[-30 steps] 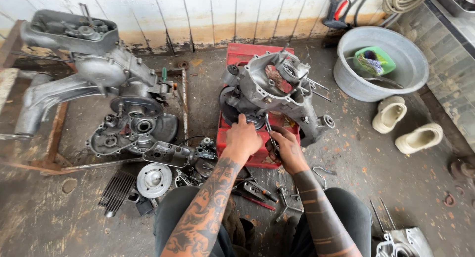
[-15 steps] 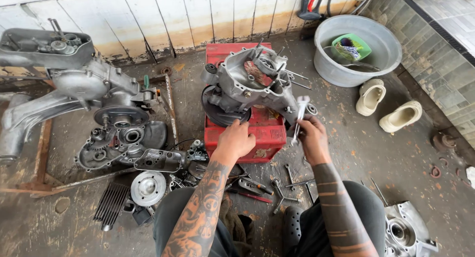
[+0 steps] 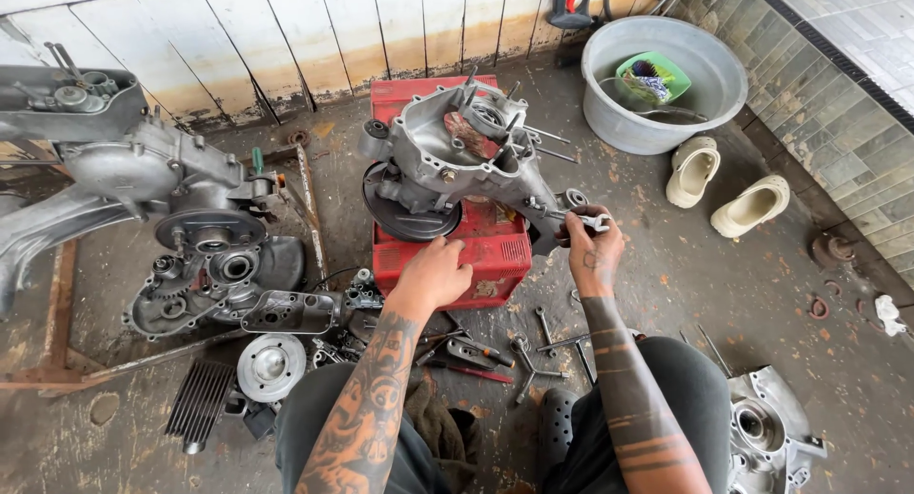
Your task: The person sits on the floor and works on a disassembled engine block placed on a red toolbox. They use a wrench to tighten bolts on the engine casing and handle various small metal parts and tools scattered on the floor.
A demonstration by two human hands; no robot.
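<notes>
A grey metal engine casing (image 3: 457, 161) rests on a red box (image 3: 481, 251) on the concrete floor. My left hand (image 3: 433, 275) hovers with loosely curled fingers over the front of the red box, just under the casing, and holds nothing that I can see. My right hand (image 3: 592, 251) is up at the casing's right end, fingers closed around a small metal tool (image 3: 588, 222) pressed against the casing's lug.
Hand tools (image 3: 533, 346) lie on the floor between my knees. More engine parts (image 3: 205, 266) and a finned cylinder (image 3: 198, 404) sit at left, another casing (image 3: 766, 427) at lower right. A grey basin (image 3: 666, 85) and two sandals (image 3: 724, 185) are at upper right.
My right hand has moved from the front of the red box out to the casing's right end with the tool. My left hand has dropped slightly lower. The view has shifted right.
</notes>
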